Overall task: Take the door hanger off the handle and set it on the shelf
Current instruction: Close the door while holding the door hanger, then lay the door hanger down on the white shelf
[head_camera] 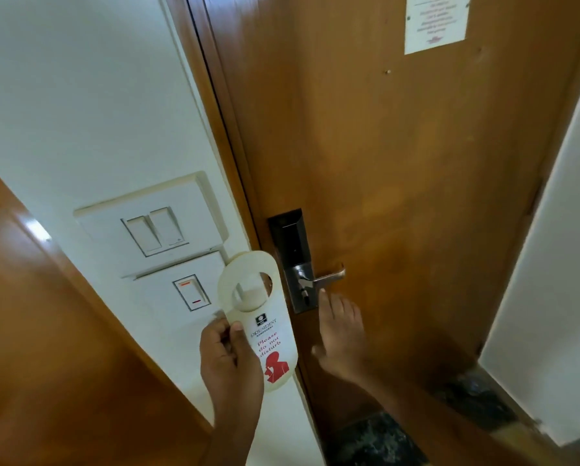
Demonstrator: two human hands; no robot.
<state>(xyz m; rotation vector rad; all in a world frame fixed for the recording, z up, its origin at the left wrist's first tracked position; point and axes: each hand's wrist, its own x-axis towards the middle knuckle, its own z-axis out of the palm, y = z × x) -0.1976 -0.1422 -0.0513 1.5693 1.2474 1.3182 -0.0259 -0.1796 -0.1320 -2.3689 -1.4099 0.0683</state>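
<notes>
The white door hanger (265,327) reads "Please do not disturb" in red, with a red figure below the words. My left hand (229,361) grips its left edge between thumb and fingers and holds it upright in front of the wall, left of the door handle (327,276) and clear of it. The metal lever handle sticks out from a dark lock plate (290,243) on the brown wooden door (399,163). My right hand (340,334) is open just below the handle, fingers pointing up at it, holding nothing. No shelf is in view.
White switch plates (157,230) sit on the wall left of the door frame. A brown wooden panel (46,331) fills the lower left. A paper notice (436,23) is stuck high on the door. A white wall (557,264) stands at the right, dark stone floor (376,438) below.
</notes>
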